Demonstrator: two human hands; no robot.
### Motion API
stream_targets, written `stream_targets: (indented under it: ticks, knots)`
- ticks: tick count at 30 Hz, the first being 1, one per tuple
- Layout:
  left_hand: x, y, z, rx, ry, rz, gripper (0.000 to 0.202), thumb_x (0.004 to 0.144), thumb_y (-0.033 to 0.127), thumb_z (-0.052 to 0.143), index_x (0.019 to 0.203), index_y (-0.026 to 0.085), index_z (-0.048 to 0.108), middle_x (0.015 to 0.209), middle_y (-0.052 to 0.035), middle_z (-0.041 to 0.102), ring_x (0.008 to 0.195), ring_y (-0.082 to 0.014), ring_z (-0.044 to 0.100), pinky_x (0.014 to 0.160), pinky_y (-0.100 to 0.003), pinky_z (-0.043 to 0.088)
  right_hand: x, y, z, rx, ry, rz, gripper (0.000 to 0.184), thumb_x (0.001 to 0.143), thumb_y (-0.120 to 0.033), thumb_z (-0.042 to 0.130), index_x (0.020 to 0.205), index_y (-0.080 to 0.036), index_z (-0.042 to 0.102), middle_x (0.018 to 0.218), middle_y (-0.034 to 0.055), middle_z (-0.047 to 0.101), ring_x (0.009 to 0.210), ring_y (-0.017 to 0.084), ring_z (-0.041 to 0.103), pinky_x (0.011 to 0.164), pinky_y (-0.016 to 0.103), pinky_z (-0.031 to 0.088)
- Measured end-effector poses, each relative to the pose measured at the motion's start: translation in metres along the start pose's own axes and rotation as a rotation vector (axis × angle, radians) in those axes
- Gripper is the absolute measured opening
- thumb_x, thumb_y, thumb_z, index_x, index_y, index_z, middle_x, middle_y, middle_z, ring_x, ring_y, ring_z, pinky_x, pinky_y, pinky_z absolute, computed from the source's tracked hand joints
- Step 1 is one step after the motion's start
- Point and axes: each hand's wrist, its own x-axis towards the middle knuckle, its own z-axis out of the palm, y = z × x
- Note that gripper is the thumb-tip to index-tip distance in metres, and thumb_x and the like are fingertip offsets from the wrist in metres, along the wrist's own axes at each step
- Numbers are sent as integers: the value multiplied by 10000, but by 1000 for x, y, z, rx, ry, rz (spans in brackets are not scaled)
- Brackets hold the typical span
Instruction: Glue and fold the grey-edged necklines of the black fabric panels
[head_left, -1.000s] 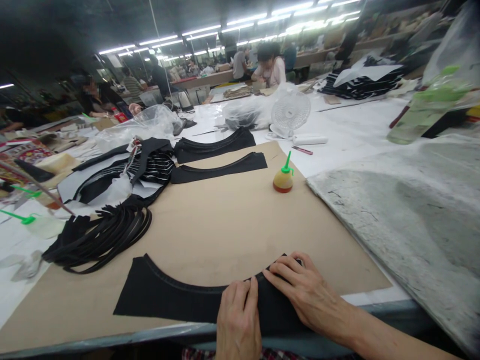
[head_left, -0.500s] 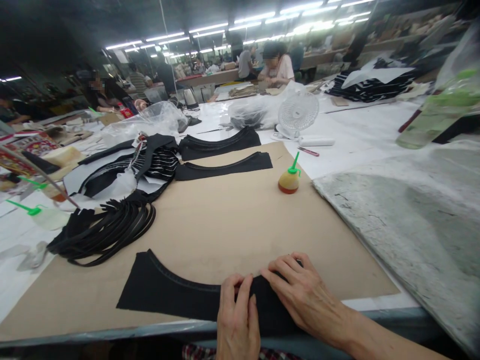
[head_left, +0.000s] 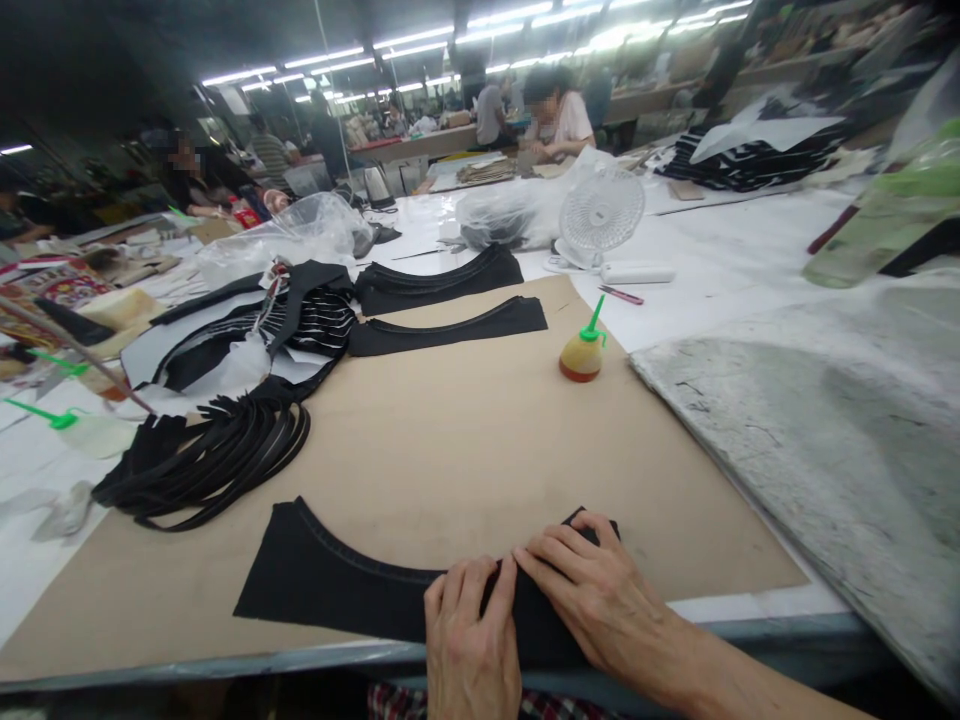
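Observation:
A curved black fabric piece [head_left: 352, 590] lies along the table's front edge, its concave upper edge turned over into a narrow fold. My left hand [head_left: 472, 620] bends its fingers onto that edge near the middle, thumb and fingertips gripping the fabric. Close beside it, my right hand [head_left: 592, 590] pinches the same edge, its fingertips on the fold toward the right end. Both hands hide part of the piece. Farther back are a similar black curved piece [head_left: 457, 328] and a stack of such pieces [head_left: 442, 285].
Brown board [head_left: 442, 440] covers the table under the work. A green-nozzled glue bottle [head_left: 582, 355] stands on it. Black strips [head_left: 217, 465] are heaped at left. Beyond are a small fan [head_left: 602, 215] and snips [head_left: 622, 295]; a stained grey slab [head_left: 810, 400] lies right. A co-worker [head_left: 559, 115] sits opposite.
My left hand has shifted slightly left along the fold, and its fingers have closed together more. My right fingertips have moved a little, uncovering more of the piece's right end. The view tilts slightly.

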Motion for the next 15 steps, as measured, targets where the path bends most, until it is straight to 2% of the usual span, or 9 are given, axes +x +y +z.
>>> stream_targets:
  ticks: [4,10,15]
  knots:
    - [-2,-3,-5,-4,1,20,381,895,97,407,1112,280,662,1044,-48,658,1018,-189,561,891,-367,356,-1,-1,0,-1,2,10,316,876,-99,498,1162,-201,585,980,53,664,919,181,566,945,398,260]
    - [4,-1,-4,-47,-38,-107,374,894,120,454,1202,266,607,1013,-45,656,974,-178,571,876,-370,353,-1,-3,1,-11,42,9,335,887,-97,446,1184,-182,577,957,71,657,891,194,563,921,400,275]
    - [3,3,-5,-7,-22,-67,401,872,98,452,1149,307,652,994,-40,652,965,-173,578,886,-380,321,-3,-3,3,0,64,20,333,885,-76,430,1160,-179,588,981,63,654,892,182,561,940,410,270]
